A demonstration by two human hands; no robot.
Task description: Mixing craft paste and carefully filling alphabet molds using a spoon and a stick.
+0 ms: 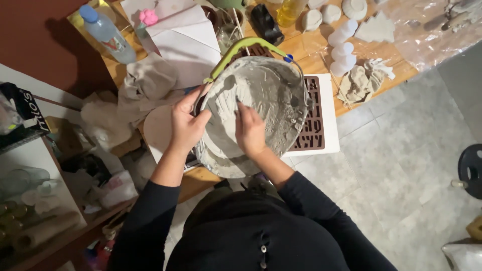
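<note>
From the head camera, a wooden table (pixel 311 62) runs across the top of the view, crowded and partly under clear plastic sheet (pixel 432 30) at its far right; below it lies a pale grey tiled floor (pixel 401 165), with open shelves (pixel 35 200) of jars and clutter off beyond the left hand; a grey-smeared bucket (pixel 273 88) with a green handle (pixel 241 50) is tilted toward the person at the table edge; the left hand (pixel 187 123) grips its near rim, thumb and fingers closed around the edge; the right hand (pixel 249 131) is inside the bucket, fingers drawn narrow together and pressed on the grey paste at the wall, whether pinching any I cannot tell; past the fingertips, beneath the bucket, sits a brown letter mould (pixel 314 120) on a white board; further out stand white cast shapes (pixel 342 47), a crumpled cloth (pixel 148 83), a plastic bottle (pixel 105 32) and white folded paper (pixel 181 35)
</note>
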